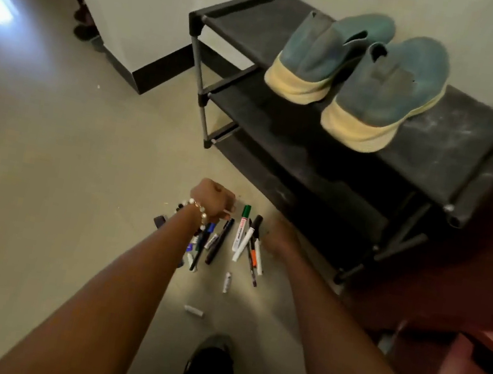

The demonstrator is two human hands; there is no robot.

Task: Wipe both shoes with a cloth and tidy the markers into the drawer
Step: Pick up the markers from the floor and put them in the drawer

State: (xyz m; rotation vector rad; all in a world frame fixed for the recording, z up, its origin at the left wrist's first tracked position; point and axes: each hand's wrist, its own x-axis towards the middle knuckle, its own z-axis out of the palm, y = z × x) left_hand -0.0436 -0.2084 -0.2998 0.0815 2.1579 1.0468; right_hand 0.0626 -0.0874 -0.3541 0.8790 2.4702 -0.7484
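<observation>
1. The fingers of the left hand [212, 199] are curled under, knuckles up, over the far end of the pile; whether anything is pinched in them cannot be told, though a pale sliver is seen at the fingertips
2. A white bead bracelet [199, 208] is worn on the left wrist
3. The right hand [279, 235] is lowered to the floor just beside the pile, blurred; how its fingers lie cannot be told
4. The scattered markers with black, white, green and orange barrels [229, 242] are spread on the beige tiled floor [64, 156] between the two hands
5. Two loose white caps or stubs [227, 282] are seen nearer the person
6. The two dusty blue fabric shoes with cream soles [354, 77] are set side by side, touching, on the top shelf of the black tiered shoe rack [423, 157]
7. A reddish-brown wooden cabinet [469, 371] is seen at the right edge
</observation>
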